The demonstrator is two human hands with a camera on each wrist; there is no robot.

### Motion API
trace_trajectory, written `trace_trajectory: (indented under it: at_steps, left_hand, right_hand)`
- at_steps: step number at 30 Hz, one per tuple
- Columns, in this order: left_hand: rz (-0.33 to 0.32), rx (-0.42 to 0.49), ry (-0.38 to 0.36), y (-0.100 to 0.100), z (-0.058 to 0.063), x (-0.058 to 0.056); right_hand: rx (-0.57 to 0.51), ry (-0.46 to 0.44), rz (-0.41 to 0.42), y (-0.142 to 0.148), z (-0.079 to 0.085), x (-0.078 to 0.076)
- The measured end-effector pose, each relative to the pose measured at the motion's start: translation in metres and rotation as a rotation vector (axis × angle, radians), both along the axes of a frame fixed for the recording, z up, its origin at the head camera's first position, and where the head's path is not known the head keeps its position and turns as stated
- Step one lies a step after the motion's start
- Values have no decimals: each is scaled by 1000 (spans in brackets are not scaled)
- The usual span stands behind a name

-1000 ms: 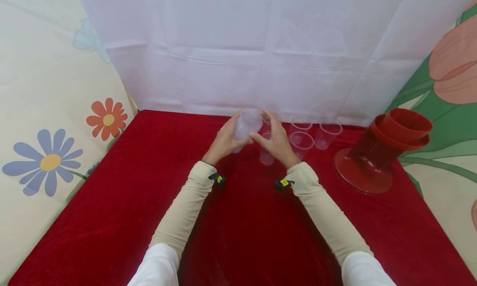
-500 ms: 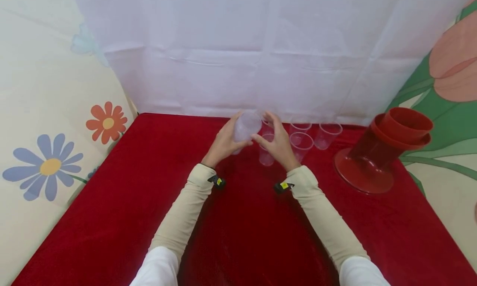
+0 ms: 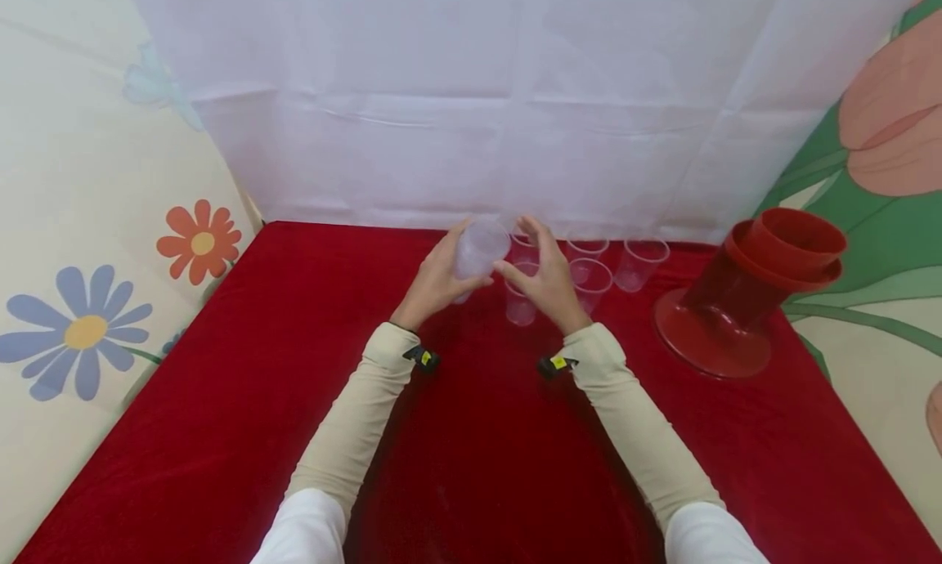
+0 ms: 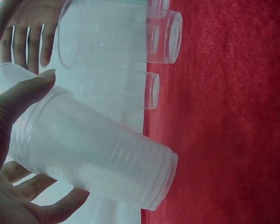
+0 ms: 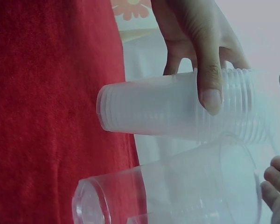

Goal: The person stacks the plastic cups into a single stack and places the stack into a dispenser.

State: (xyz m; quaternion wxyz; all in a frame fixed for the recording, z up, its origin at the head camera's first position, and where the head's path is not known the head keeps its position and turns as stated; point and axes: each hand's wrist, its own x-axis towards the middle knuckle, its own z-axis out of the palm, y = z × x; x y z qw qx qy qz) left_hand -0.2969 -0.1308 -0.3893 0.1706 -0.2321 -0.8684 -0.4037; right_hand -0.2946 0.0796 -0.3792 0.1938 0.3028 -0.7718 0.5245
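In the head view, a nested stack of clear plastic cups point(image 3: 482, 251) is held at the far middle of the table by my left hand point(image 3: 432, 279). The left wrist view shows the stack point(image 4: 98, 144) tilted, thumb across its rims and fingers underneath. My right hand point(image 3: 543, 279) has its fingers spread just right of the stack, and a gap shows between them in the right wrist view. Below and behind that hand stand a single clear cup point(image 3: 521, 309) and another cup point(image 3: 523, 252), partly hidden.
Farther right are more upright clear cups, among them a front cup point(image 3: 592, 286) and a rightmost cup point(image 3: 641, 266). A red plastic tube on a round base point(image 3: 710, 335) leans at the right. Red cloth point(image 3: 486, 449) covers the table; a white sheet point(image 3: 412, 155) hangs behind it.
The whole scene shifts slightly left in the head view. The left hand still grips the stack, and the right hand stays beside it with hardly any movement.
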Motion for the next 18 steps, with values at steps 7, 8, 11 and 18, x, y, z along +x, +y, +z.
trace_trajectory:
  at_steps: [7,8,11,18]
  left_hand:
    - [-7,13,-3,-1,-1,0]
    - [-8,15,-2,-2,-1,0]
    - [-5,17,2,-2,-1,1]
    - [-3,29,-5,-1,-1,0]
  right_hand:
    - [0,-9,-19,2,3,1]
    - [3,-10,-20,2,3,1]
    - [5,-1,-30,3,3,0]
    - [16,28,-38,10,4,-1]
